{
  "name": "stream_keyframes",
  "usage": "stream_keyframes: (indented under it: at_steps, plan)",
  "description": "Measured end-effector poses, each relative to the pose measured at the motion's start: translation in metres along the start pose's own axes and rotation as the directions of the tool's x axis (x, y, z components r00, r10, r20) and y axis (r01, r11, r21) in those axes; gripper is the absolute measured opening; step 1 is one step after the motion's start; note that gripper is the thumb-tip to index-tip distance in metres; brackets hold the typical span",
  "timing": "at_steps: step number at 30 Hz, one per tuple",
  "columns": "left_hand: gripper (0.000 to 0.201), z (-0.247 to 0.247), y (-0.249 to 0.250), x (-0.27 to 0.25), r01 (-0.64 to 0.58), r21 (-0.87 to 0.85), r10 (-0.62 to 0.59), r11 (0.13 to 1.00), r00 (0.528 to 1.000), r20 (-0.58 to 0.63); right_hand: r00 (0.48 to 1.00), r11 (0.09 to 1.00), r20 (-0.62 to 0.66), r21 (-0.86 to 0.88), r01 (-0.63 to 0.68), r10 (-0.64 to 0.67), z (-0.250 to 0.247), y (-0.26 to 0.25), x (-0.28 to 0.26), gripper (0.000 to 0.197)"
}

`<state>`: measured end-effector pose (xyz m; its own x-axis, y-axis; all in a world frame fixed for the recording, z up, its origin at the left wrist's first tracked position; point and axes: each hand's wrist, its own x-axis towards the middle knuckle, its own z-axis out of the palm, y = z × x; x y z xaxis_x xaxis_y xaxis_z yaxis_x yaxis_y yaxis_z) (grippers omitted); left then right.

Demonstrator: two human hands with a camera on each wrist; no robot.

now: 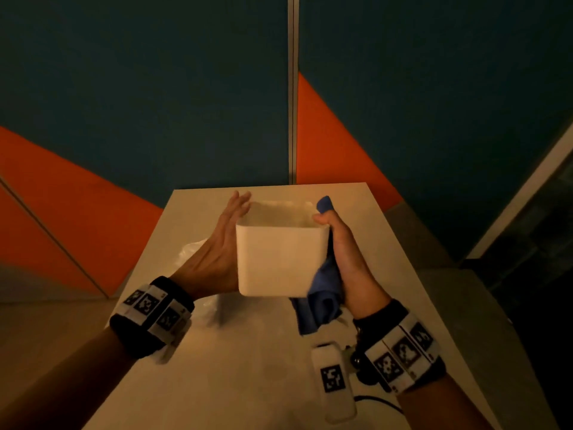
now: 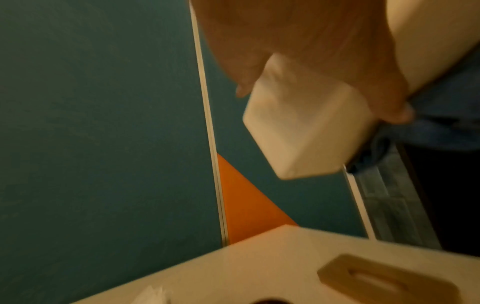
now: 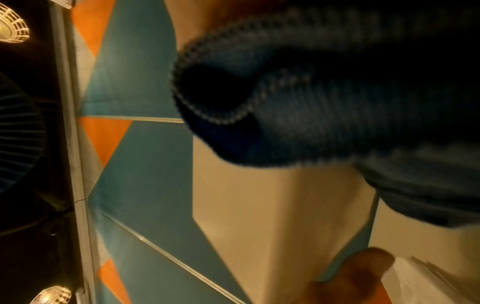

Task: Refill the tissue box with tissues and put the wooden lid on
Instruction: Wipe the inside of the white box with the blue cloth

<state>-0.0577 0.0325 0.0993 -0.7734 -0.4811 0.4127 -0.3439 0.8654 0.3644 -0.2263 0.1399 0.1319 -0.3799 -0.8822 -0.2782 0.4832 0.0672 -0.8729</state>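
Nearest the head camera lies a small white oblong device with a black-and-white square marker (image 1: 333, 380), resting on the pale rectangular bench (image 1: 248, 383) toward its near right edge, a thin cable trailing from it; it plays no part in the refill, as far as I can judge.

That bench is the largest thing here and carries the rest. Above its middle, lifted clear of the surface, is the white square-sided plastic tissue box (image 1: 280, 262), open at the top and apparently empty inside, though the far interior is blurred. It is held up between both hands, probably so the inside can be checked or wiped before tissues go in.

On the box's right side the right hand (image 1: 347, 259) curls round a crumpled blue cloth (image 1: 322, 297), thumb hooked over the rim, pinning cloth against wall. On the left side the left hand (image 1: 217, 252) lies flat with fingers straight, only pressing the wall to steady it.

Crinkled clear plastic wrapping (image 1: 193, 256) lies on the bench under the left wrist, near the left edge; whether it holds the tissues I cannot tell.

Smallest of the task's things, the light wooden lid with an oval slot (image 2: 389, 281) lies flat on the bench below the box, set aside until the box is filled.
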Motion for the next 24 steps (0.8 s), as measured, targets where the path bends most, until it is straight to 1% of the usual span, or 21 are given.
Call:
stream_keyframes:
  at_steps: [1, 2, 3, 5, 6, 7, 9, 10, 11, 12, 13, 14, 16, 18, 19, 20, 21, 22, 23, 24]
  plan:
    - [0.128, -0.001, 0.000, -0.002, -0.041, 0.145, 0.044, 0.989, 0.999, -0.016, 0.998, 1.000, -0.070, 0.026, 0.011, -0.009, -0.001, 0.006, 0.005, 0.014]
    - [0.133, -0.001, 0.003, -0.005, -0.066, 0.233, 0.073, 0.970, 0.997, -0.022, 0.992, 0.999, -0.122, 0.036, 0.024, -0.020, -0.002, 0.011, 0.009, 0.013]
    - [0.136, 0.002, 0.008, -0.008, -0.078, 0.284, 0.086, 0.956, 0.996, -0.014, 0.986, 0.999, -0.162, 0.033, 0.032, -0.026, -0.001, 0.014, 0.011, 0.022]
    - [0.138, 0.015, 0.025, -0.013, -0.107, 0.422, 0.116, 0.900, 0.993, 0.004, 0.973, 0.998, -0.221, 0.002, 0.062, -0.059, 0.001, 0.018, 0.012, 0.056]
    - [0.135, 0.023, 0.035, -0.014, -0.082, 0.482, 0.098, 0.873, 0.995, -0.009, 0.967, 0.995, -0.234, -0.038, 0.093, -0.099, 0.005, 0.022, 0.013, 0.064]
    - [0.127, 0.030, 0.042, -0.013, -0.033, 0.504, 0.071, 0.863, 0.996, -0.055, 0.960, 0.988, -0.239, -0.086, 0.126, -0.144, 0.009, 0.024, 0.010, 0.069]
    - [0.102, 0.036, 0.047, -0.008, 0.036, 0.451, 0.055, 0.892, 0.981, -0.188, 0.931, 0.965, -0.283, -0.188, 0.182, -0.231, 0.016, 0.031, 0.004, 0.081]
    - [0.093, 0.035, 0.044, -0.006, 0.033, 0.394, 0.065, 0.919, 0.970, -0.234, 0.907, 0.939, -0.290, -0.252, 0.235, -0.305, 0.019, 0.033, 0.002, 0.083]
    - [0.091, 0.033, 0.040, -0.005, 0.013, 0.326, 0.076, 0.945, 0.962, -0.261, 0.880, 0.897, -0.276, -0.332, 0.291, -0.387, 0.022, 0.035, -0.001, 0.078]
    - [0.093, 0.029, 0.037, -0.005, -0.017, 0.244, 0.087, 0.970, 0.957, -0.278, 0.855, 0.846, -0.247, -0.417, 0.332, -0.457, 0.024, 0.035, -0.003, 0.072]
    - [0.095, 0.025, 0.034, -0.004, -0.054, 0.171, 0.103, 0.984, 0.951, -0.292, 0.839, 0.802, -0.229, -0.493, 0.338, -0.494, 0.024, 0.036, -0.005, 0.067]
    - [0.096, 0.023, 0.031, -0.004, -0.091, 0.122, 0.124, 0.988, 0.945, -0.303, 0.835, 0.785, -0.233, -0.531, 0.320, -0.498, 0.023, 0.034, -0.005, 0.063]
    - [0.094, 0.018, 0.025, -0.004, -0.153, 0.094, 0.175, 0.984, 0.932, -0.318, 0.829, 0.799, -0.279, -0.526, 0.291, -0.485, 0.017, 0.028, 0.000, 0.057]
    - [0.088, 0.015, 0.018, -0.004, -0.188, 0.086, 0.207, 0.978, 0.915, -0.347, 0.820, 0.852, -0.339, -0.427, 0.301, -0.460, 0.005, 0.019, 0.011, 0.065]
    - [0.084, 0.013, 0.015, -0.003, -0.198, 0.079, 0.213, 0.977, 0.903, -0.374, 0.823, 0.892, -0.378, -0.333, 0.306, -0.424, -0.001, 0.015, 0.016, 0.071]
    - [0.078, 0.011, 0.014, -0.003, -0.196, 0.075, 0.209, 0.978, 0.892, -0.401, 0.839, 0.935, -0.414, -0.195, 0.297, -0.353, -0.007, 0.011, 0.020, 0.075]
    - [0.073, 0.010, 0.012, -0.001, -0.186, 0.068, 0.197, 0.980, 0.883, -0.427, 0.877, 0.960, -0.407, -0.001, 0.279, -0.255, -0.015, 0.010, 0.026, 0.073]
    - [0.067, 0.010, 0.012, 0.001, -0.181, 0.055, 0.187, 0.982, 0.874, -0.448, 0.916, 0.958, -0.366, 0.163, 0.237, -0.164, -0.020, 0.008, 0.029, 0.065]
    - [0.065, 0.009, 0.012, 0.003, -0.187, 0.044, 0.186, 0.981, 0.862, -0.471, 0.944, 0.939, -0.313, 0.280, 0.199, -0.106, -0.027, 0.006, 0.033, 0.059]
    - [0.065, 0.009, 0.012, 0.005, -0.198, 0.038, 0.192, 0.979, 0.855, -0.482, 0.953, 0.912, -0.294, 0.366, 0.186, -0.076, -0.031, 0.006, 0.032, 0.055]
